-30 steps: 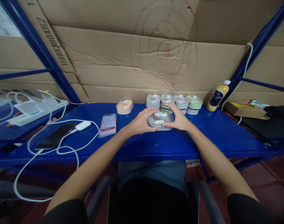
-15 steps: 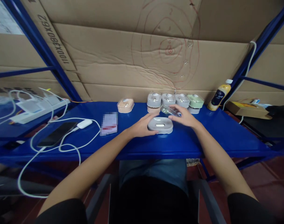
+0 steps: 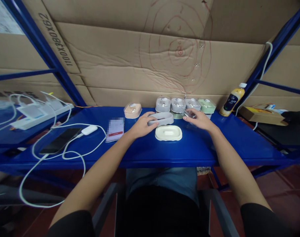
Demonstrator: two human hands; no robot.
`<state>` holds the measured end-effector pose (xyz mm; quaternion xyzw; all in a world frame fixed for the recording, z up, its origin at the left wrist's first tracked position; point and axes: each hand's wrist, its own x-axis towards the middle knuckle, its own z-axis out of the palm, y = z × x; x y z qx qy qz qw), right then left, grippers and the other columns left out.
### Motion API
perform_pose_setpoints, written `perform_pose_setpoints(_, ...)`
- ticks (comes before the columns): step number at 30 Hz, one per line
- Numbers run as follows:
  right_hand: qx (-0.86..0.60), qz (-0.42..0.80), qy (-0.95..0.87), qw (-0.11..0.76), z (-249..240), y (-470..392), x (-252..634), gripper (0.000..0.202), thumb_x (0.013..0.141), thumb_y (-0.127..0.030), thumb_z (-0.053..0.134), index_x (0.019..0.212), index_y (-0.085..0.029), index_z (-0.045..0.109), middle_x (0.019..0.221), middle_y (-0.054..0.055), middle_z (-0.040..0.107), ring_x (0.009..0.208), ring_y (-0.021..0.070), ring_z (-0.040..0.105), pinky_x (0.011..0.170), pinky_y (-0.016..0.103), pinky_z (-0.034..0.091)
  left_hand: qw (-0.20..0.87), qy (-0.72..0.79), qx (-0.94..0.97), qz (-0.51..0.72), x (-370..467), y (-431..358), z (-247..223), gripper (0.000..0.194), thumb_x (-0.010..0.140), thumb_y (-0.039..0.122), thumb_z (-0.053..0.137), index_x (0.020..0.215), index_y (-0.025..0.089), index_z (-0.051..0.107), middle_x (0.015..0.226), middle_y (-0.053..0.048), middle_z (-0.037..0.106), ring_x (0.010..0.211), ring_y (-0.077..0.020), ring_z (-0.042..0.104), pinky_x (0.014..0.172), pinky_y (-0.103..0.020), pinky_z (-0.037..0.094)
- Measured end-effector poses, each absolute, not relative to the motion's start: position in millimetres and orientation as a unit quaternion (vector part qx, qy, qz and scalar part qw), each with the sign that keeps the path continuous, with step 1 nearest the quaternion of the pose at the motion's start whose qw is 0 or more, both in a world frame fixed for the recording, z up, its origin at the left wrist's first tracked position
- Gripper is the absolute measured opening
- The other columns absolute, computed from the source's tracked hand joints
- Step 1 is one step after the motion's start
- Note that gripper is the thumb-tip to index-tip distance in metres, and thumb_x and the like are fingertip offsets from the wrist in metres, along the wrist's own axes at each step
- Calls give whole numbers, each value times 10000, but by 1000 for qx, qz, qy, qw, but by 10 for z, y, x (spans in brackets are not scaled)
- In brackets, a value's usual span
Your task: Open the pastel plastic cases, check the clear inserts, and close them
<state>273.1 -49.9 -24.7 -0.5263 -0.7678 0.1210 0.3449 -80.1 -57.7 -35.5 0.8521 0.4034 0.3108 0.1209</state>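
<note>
Separation of one container is looking complete: the left hand [image 3: 143, 125] is gripping a grey tray [image 3: 166, 122] by its end, the right hand [image 3: 201, 119] is holding an apparent clear cover [image 3: 188, 115], partly hidden, and a cream base [image 3: 168, 134] is lying on the blue table [image 3: 140, 151], nearer the body. Behind, lidded containers [image 3: 178, 104] are standing closed, untouched.

Smooth plastic tray [image 3: 168, 133], matt plastic frame [image 3: 165, 122], glossy tabletop [image 3: 145, 152], creased matt cardboard [image 3: 110, 62].
</note>
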Motion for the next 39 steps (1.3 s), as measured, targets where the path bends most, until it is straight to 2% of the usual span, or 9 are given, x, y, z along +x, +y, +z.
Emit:
perform_pose_setpoints(4,-540,141,-780,283,-218,-501,2807,675,796,-703,829,1271,-233,735,1104,120,790,957,321,751,882,515,623,83,469,839,265,-965,-466,-326,388,944,499,578,1053,201,801,1460,-157,640,1358,-320,630,1244,-501,436)
perform_pose_setpoints(9,-540,179,-792,221,-204,-520,2813,674,754,-645,884,1260,-226,736,1051,105,789,892,303,752,821,469,626,74,493,838,221,-1050,-391,-332,371,871,520,617,920,190,779,1295,-165,699,1225,-356,689,1174,-517,492)
perform_pose_setpoints(12,-548,160,-778,262,-228,-508,2813,724,741,-669,888,1291,-225,727,1120,128,785,952,325,754,870,504,628,81,479,840,242,-1031,-408,-322,386,891,536,604,925,184,757,1249,-175,711,1229,-362,685,1161,-531,500)
perform_pose_setpoints(17,-537,126,-755,354,-259,-486,2805,760,789,-698,838,1366,-225,695,1132,144,780,1001,348,746,933,575,618,126,376,869,298,-820,-588,-368,374,973,540,594,1051,204,738,1504,-159,598,1400,-336,601,1232,-538,450)
perform_pose_setpoints(23,-516,121,-752,391,-237,-518,2732,748,793,-682,840,1361,-218,691,1141,148,780,1036,358,737,950,577,609,153,301,903,265,-565,-773,-571,346,949,505,708,1155,228,724,1609,-159,497,1536,-364,479,1288,-545,401)
perform_pose_setpoints(30,-512,129,-768,364,-258,-569,2619,777,780,-672,849,1380,-207,682,1227,160,771,1059,360,738,973,590,602,150,297,909,249,-538,-811,-611,638,878,481,771,1435,225,595,1604,-165,507,1530,-363,492,1301,-521,401)
perform_pose_setpoints(34,-455,123,-813,342,-234,-673,2494,775,772,-636,875,1407,-230,690,1312,153,757,1115,364,731,1015,590,584,196,317,888,268,-514,-774,-630,993,803,495,857,1629,225,376,1650,-194,482,1551,-405,465,1295,-576,393)
perform_pose_setpoints(39,-348,115,-877,311,-279,-773,2215,815,744,-623,917,1446,-276,692,1337,122,735,1220,355,703,1102,560,540,277,323,844,327,-493,-659,-751,1370,642,561,984,1698,200,187,1610,-255,512,1514,-446,500,1244,-631,419)
